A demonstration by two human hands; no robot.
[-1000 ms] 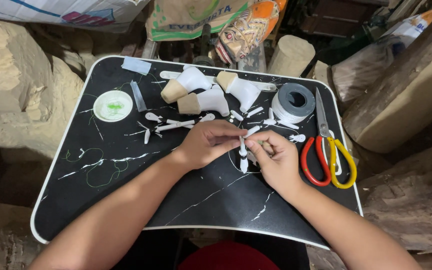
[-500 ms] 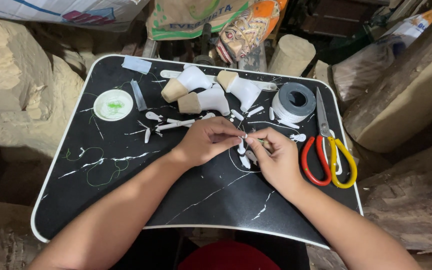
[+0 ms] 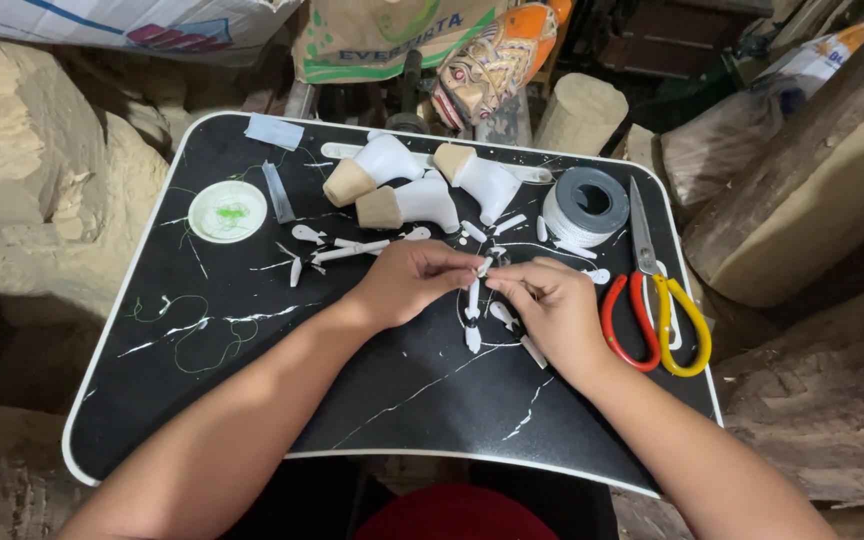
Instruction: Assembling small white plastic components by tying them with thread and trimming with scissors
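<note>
My left hand point(image 3: 407, 282) and my right hand point(image 3: 549, 305) meet over the middle of a black marbled tray table point(image 3: 252, 400). Both pinch a small white stick figure point(image 3: 473, 305) made of thin white pieces, which hangs between the fingertips just above the tabletop. Loose white pieces point(image 3: 508, 318) lie under and beside my right hand. A second assembled white stick figure point(image 3: 337, 250) lies flat to the left of my left hand.
Three white carved shapes with tan ends point(image 3: 422, 195) lie at the back. A grey tape roll point(image 3: 584, 208), red-and-yellow scissors point(image 3: 652, 300), a round white lid with green thread point(image 3: 227, 210) and a small blade point(image 3: 277, 190) are about. Stone blocks and wood logs surround the table.
My hands have stayed in place; the fingers have shifted slightly on the small white figure, which hangs a little lower.
</note>
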